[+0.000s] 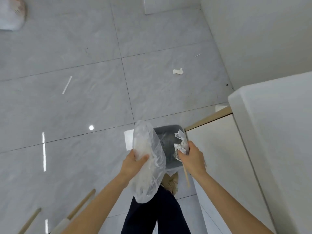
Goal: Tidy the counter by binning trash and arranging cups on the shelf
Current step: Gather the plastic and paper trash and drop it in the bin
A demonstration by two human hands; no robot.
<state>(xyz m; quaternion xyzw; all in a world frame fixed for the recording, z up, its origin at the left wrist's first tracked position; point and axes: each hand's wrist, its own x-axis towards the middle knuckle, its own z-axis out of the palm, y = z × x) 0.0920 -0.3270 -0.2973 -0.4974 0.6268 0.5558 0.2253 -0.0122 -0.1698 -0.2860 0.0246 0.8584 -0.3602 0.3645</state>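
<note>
A grey bin (pixel 168 134) with a clear liner stands on the floor, right below both hands and beside the counter. My left hand (pixel 133 163) grips a large clear plastic bag (pixel 146 166) that hangs over the bin's left side. My right hand (pixel 192 159) is closed around crumpled white paper (pixel 180 144) held over the bin's right side. No cups or shelf are in view.
The white counter (pixel 270 132) and its cabinet side (pixel 216 149) rise at the right. Paper scraps (pixel 178 71) and a white straw (pixel 67 84) lie on the grey tiled floor. A white bag (pixel 11 14) sits far left. Wooden legs (pixel 81 205) stand at lower left. My shoe (pixel 171 183) touches the bin.
</note>
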